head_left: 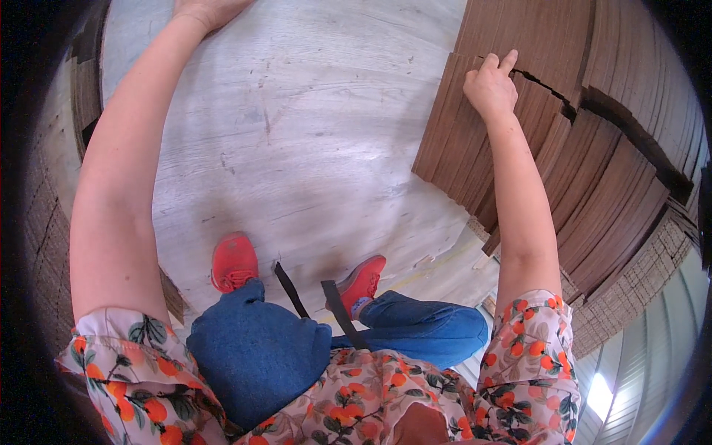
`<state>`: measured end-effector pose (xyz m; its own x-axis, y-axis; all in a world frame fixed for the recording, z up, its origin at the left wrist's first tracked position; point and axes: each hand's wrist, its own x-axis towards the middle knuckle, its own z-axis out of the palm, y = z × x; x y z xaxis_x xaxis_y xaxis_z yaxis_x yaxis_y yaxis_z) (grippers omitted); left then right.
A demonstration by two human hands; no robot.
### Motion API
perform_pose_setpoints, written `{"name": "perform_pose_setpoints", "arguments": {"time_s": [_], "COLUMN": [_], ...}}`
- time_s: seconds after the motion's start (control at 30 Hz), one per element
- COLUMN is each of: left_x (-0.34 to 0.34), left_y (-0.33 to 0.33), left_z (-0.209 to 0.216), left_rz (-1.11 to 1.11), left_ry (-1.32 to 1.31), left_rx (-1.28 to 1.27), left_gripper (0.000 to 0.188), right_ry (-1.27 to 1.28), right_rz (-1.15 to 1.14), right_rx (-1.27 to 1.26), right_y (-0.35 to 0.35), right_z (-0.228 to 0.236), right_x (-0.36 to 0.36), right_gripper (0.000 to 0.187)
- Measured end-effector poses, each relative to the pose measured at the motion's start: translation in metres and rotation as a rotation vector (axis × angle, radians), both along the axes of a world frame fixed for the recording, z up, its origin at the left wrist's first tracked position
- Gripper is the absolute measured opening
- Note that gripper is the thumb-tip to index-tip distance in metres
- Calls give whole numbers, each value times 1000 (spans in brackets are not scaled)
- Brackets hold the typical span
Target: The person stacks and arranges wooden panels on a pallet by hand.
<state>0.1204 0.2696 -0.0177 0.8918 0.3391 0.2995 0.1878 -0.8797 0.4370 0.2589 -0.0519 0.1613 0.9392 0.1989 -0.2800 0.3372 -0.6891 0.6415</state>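
Note:
My right hand rests on thin brown wooden strips, packed side by side at the right. Two of its fingers are apart and stretch up beside a dark gap in the strips; the other fingers are partly hidden, and nothing shows held in it. At the upper left, my left hand lies at the edge of the picture over a pale grey wood-grain board. Its fingers run out of the frame, so its grip is hidden.
Further brown strips lie in uneven rows to the right, split by dark gaps. Below them are rough, light-brown layered edges. My red shoes are on the grey board, with dark straps hanging near them. More layered edges line the left.

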Motion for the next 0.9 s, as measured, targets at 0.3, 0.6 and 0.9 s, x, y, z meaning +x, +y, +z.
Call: {"name": "perform_pose_setpoints", "arguments": {"time_s": [0.3,0.6,0.9], "left_x": [1,0,0], "left_y": [2,4,1], "left_z": [0,0,8], "left_rz": [-12,-13,-3], "left_ry": [22,2,6], "left_rx": [4,6,9], "left_gripper": [58,58,57], "right_ry": [10,-32,-32], "right_rz": [-7,-38,-48], "right_rx": [2,11,24], "right_y": [3,7,7], "right_z": [2,14,18], "right_x": [1,-4,0], "right_gripper": [45,49,50]}}
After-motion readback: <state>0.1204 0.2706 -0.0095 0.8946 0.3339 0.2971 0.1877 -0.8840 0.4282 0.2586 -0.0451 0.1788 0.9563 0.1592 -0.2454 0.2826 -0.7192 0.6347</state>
